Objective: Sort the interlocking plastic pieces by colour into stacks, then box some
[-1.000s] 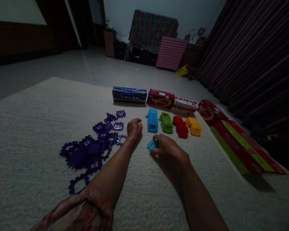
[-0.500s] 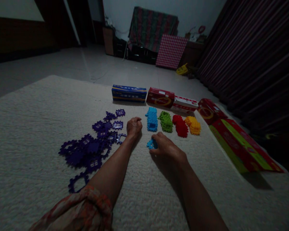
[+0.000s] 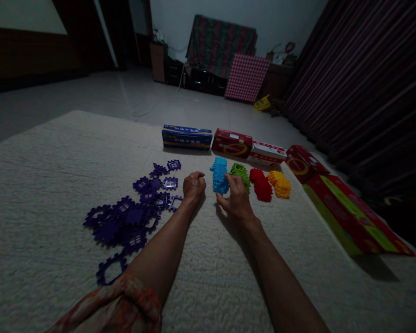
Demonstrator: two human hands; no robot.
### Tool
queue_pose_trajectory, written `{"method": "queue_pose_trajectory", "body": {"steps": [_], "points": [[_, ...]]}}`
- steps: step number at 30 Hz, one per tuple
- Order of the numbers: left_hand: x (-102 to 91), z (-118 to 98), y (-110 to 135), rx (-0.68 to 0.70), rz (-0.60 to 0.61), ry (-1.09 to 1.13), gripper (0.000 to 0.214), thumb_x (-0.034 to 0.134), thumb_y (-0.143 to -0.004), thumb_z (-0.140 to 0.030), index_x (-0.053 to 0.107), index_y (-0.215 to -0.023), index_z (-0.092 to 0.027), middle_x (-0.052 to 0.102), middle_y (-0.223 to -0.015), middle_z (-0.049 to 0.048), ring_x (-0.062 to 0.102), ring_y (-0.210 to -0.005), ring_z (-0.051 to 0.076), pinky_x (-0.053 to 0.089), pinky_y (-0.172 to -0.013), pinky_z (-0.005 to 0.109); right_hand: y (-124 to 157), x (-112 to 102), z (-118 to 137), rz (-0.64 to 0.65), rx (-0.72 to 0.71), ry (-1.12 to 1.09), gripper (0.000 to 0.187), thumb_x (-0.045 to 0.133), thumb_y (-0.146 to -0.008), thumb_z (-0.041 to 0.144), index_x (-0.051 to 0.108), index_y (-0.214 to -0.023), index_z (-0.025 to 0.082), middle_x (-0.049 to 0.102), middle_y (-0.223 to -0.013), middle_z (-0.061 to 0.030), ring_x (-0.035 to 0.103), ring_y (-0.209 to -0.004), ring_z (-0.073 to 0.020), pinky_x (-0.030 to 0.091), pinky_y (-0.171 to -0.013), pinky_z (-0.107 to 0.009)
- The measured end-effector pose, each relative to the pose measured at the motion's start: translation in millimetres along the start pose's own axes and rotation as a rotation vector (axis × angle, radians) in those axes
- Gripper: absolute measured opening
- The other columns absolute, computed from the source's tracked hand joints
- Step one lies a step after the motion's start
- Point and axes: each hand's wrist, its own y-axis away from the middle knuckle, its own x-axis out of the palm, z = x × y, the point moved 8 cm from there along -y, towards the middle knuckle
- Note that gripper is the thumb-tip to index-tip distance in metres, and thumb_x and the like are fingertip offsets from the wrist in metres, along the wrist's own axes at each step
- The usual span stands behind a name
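Note:
My right hand point(image 3: 236, 200) grips a small blue interlocking tile point(image 3: 222, 186) and holds it against the near end of the blue tile stack point(image 3: 218, 173). To its right lie the green stack point(image 3: 241, 172), the red stack point(image 3: 261, 183) and the yellow stack point(image 3: 280, 183), side by side on the cream rug point(image 3: 55, 175). Just left of the blue stack my left hand point(image 3: 193, 185) rests on the rug as a closed fist, with no visible object in it. Loose purple tiles point(image 3: 131, 212) are scattered to its left.
A blue box point(image 3: 186, 137) and red boxes point(image 3: 231, 141) line the rug's far edge. A long red and green box point(image 3: 346, 210) lies along the right side, next to a dark striped curtain point(image 3: 367, 83). Beyond are tiled floor and covered furniture.
My right hand lifted the small blue tile off the rug and carried it forward to the end of the blue stack. My left fist stayed put.

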Motion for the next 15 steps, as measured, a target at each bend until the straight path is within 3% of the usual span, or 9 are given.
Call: {"method": "queue_pose_trajectory", "body": {"steps": [5,10,15], "points": [[-0.8,-0.3,0.3,-0.015,0.002,0.002,0.039,0.049,-0.082,-0.013,0.079,-0.106,-0.018,0.078,-0.109,0.0081,0.070,-0.105,0.021,0.050,-0.097,0.028,11.1,2.8,-8.7,-0.116,0.088,-0.009,0.058,0.062,-0.073,0.024,0.052,-0.129,0.018,0.053,-0.113,-0.0125,0.055,-0.109,-0.0300,0.050,-0.099,-0.050],[-1.7,-1.6,1.2,-0.004,-0.003,0.007,0.038,0.049,-0.082,-0.014,0.079,-0.106,-0.017,0.078,-0.109,0.0085,0.070,-0.104,0.022,0.050,-0.096,0.029,22.4,5.5,-18.6,-0.113,0.230,-0.011,0.053,0.061,-0.071,0.027,0.052,-0.122,0.018,0.054,-0.111,-0.0124,0.057,-0.104,-0.0292,0.053,-0.092,-0.049],[-0.2,-0.6,1.3,0.000,0.001,0.021,0.039,0.048,-0.083,-0.014,0.079,-0.106,-0.017,0.078,-0.109,0.0088,0.071,-0.104,0.021,0.050,-0.096,0.028,15.0,7.2,-20.1,-0.157,0.284,-0.017,0.048,0.063,-0.072,0.031,0.052,-0.117,0.019,0.054,-0.111,-0.0123,0.057,-0.102,-0.0283,0.055,-0.087,-0.046]]}}
